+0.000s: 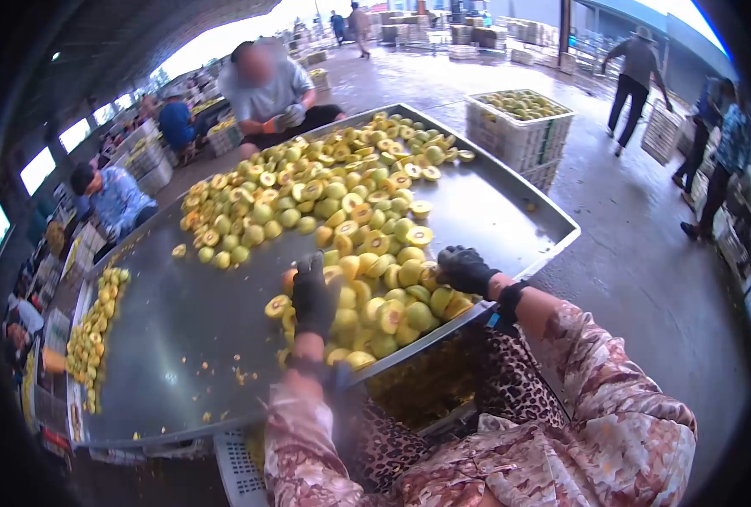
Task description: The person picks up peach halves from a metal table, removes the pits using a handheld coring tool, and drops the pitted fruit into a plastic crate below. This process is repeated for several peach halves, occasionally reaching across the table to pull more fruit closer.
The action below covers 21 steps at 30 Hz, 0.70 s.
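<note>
Many halved yellow-green fruits (333, 190) lie heaped on a metal table (198, 329), some with their cut faces up. My left hand (315, 300), in a dark glove, is at the left side of the near heap; it is blurred and its fingertips are hard to make out. My right hand (467, 270), also in a dark glove, rests against the right side of the same heap near the table's edge, its fingers curled toward the fruit. What either hand holds, if anything, is hidden.
Across the table sits a person (266, 93) in gloves. A white crate (517, 127) full of fruit stands beyond the right edge. More fruit lies along the left edge (97, 329). A white basket (239, 469) is below the near edge. People walk at the right.
</note>
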### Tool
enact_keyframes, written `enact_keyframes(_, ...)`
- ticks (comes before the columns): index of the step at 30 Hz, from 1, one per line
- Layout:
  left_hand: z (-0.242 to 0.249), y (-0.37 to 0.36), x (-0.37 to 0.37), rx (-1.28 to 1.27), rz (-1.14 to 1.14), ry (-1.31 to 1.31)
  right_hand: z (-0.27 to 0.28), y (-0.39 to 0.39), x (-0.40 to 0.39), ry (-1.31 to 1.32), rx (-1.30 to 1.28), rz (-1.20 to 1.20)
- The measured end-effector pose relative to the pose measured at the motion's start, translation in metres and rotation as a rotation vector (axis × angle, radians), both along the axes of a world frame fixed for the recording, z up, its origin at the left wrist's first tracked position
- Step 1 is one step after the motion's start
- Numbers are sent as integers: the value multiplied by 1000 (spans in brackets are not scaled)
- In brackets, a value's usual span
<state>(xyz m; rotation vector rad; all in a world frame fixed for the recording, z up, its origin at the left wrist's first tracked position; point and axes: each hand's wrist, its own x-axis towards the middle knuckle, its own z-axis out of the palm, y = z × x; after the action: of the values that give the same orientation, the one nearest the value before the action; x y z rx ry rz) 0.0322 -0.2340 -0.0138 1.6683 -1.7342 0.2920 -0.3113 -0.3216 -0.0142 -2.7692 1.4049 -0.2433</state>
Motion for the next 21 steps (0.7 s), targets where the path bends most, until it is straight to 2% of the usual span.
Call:
enact_keyframes(2,-6,-25,-10,434,74,-136,-8,9,-4,-366,-218,15)
enact_keyframes(4,-73,-69,29,154,-25,-134,22,46,1,-597,-389,126)
enact_keyframes(5,-72,-73,30,150,-68,-142,20,64,3,-775,-206,148)
enact_keyframes(6,-63,-60,30,164,-103,-165,-29,60,0,-839,-127,253)
enact_keyframes(7,-51,-54,24,165,-159,-205,-4,94,2,-905,183,82)
enact_keyframes(10,-19,-31,15,5,-326,-448,-38,124,-3,-907,294,78)
enact_keyframes(12,-20,-14,15,-136,-390,-539,-38,140,1,-1055,513,58)
enact_keyframes(14,-5,18,-5,-2,-348,-402,-29,152,3,-1286,742,-100)
enact_keyframes(16,6,45,-36,93,-302,-146,-19,164,-3,-1391,873,-26)
enact_keyframes(18,12,66,-75,156,-294,149,50,192,-15,-1614,1307,-113)
enact_keyframes(20,12,83,-105,189,-309,440,64,197,-21,-1526,1478,-122)
enact_keyframes(21,12,92,-116,198,-327,569,58,201,-19,-1564,1493,-105)
